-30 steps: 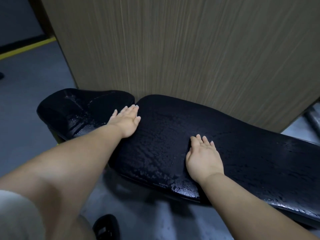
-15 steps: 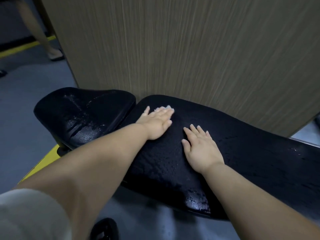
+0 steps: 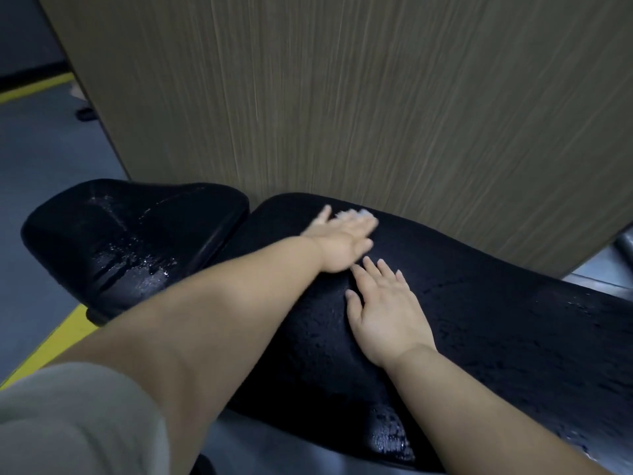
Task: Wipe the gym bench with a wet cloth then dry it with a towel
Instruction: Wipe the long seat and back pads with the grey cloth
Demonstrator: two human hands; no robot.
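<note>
The black gym bench has a long back pad [image 3: 496, 320] and a separate seat pad [image 3: 113, 234] to its left, both beaded with water. My left hand [image 3: 342, 240] lies flat on the far end of the long pad, fingers straight, blurred by motion. A sliver of white cloth [image 3: 356, 213] shows past its fingertips, pressed under the palm. Just below it my right hand [image 3: 387, 310] rests flat on the wet pad with fingers spread, holding nothing. No towel is in sight.
A wood-grain panel [image 3: 342, 97] stands right behind the bench. Grey floor [image 3: 44, 173] with yellow lines [image 3: 51, 341] lies to the left, where a dark shoe [image 3: 85, 113] sits near the panel's edge. A metal frame part [image 3: 625, 246] shows at the right edge.
My left hand has slid right, from the gap between the pads onto the long pad, with the cloth under it. My right hand has shifted up the pad toward it.
</note>
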